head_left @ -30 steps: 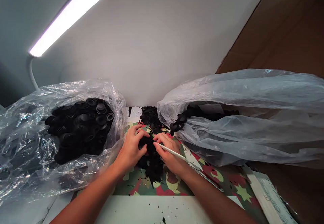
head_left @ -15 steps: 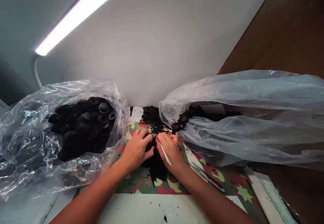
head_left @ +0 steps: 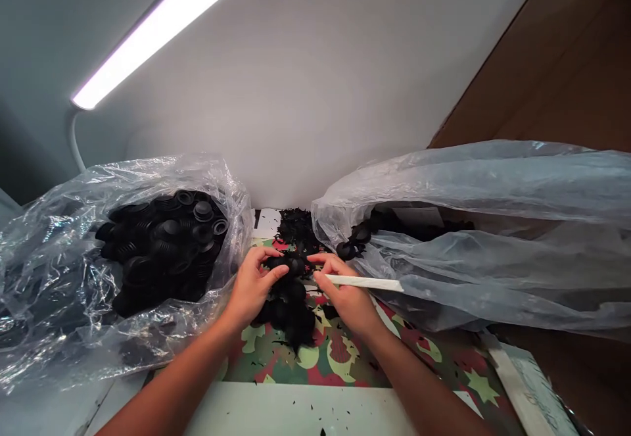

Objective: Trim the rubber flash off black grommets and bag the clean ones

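Note:
My left hand (head_left: 250,286) has its thumb and fingers closed around a black rubber part (head_left: 294,265) with a rounded end. My right hand (head_left: 346,291) grips a slim white stick-like tool (head_left: 374,283), whose outer end points right; its working tip cannot be made out. The right fingertips are close beside the black part. Below both hands, a cluster of black rubber parts (head_left: 290,314) with ragged trimmings lies on the patterned sheet (head_left: 340,360). Behind them is a heap of black scraps (head_left: 296,225).
A clear plastic bag (head_left: 59,271) full of ribbed black rubber parts (head_left: 167,245) lies at left. Another plastic bag (head_left: 473,271) opens at right, with black parts (head_left: 362,232) at its mouth. A cardboard flap (head_left: 552,74) rises behind it. A lamp (head_left: 162,35) glows overhead.
My hands have moved slightly apart. The white tool has swung from a steep slant against my right hand to nearly level, pointing right. The black cluster below is more exposed and sits further left.

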The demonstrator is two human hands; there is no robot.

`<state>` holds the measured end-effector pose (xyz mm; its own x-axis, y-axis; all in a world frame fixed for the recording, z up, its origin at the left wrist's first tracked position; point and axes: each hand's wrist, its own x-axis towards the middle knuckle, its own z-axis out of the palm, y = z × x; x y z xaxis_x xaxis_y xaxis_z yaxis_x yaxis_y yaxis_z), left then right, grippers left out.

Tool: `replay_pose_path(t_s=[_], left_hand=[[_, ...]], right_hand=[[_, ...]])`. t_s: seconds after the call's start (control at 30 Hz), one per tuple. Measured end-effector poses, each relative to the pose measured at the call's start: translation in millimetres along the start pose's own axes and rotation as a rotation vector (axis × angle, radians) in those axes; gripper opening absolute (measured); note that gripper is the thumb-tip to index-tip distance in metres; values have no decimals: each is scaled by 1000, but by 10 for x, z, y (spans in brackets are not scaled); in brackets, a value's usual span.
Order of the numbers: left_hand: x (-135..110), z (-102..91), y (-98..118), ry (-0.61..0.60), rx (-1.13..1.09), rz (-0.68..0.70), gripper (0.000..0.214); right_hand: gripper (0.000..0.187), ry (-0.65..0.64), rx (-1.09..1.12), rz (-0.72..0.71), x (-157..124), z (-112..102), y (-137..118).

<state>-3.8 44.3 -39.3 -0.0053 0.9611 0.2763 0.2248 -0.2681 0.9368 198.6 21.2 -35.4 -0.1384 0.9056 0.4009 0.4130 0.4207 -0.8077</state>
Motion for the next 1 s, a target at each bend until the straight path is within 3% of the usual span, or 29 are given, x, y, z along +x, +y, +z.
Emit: replay_pose_path(t_s=[0.07, 0.13, 0.33, 0.5, 0.63, 0.73, 0.8, 0.9, 1.0], left_hand=[[-15, 34, 18, -16, -26, 11, 20], [-24, 56, 49, -36, -39, 33, 21], [-39, 72, 101, -48, 83, 130, 9], [-93, 103, 130, -39, 256, 225, 16], [-180, 154, 175, -5, 339, 393, 23], [-209, 186, 176, -17, 338, 446, 22], [-189, 195, 161, -60, 305, 394, 19], [-119, 188, 144, -105, 170, 171, 4], [-54, 167, 155, -85, -61, -118, 24]], right_hand=[[24, -49, 88, -15, -19, 23, -66], [22, -79, 40, -64, -33, 62, -85], [14, -80, -393, -288, -22, 179, -2], [13, -102, -621, -198, -22, 237, 21], [16, -89, -621, -131, -36, 256, 14], [17, -81, -604, -108, -40, 247, 31], [18, -76, -605, -102, -37, 228, 54], [17, -76, -585, -154, -29, 178, 74], [16, -87, -517, -275, -26, 108, 40]])
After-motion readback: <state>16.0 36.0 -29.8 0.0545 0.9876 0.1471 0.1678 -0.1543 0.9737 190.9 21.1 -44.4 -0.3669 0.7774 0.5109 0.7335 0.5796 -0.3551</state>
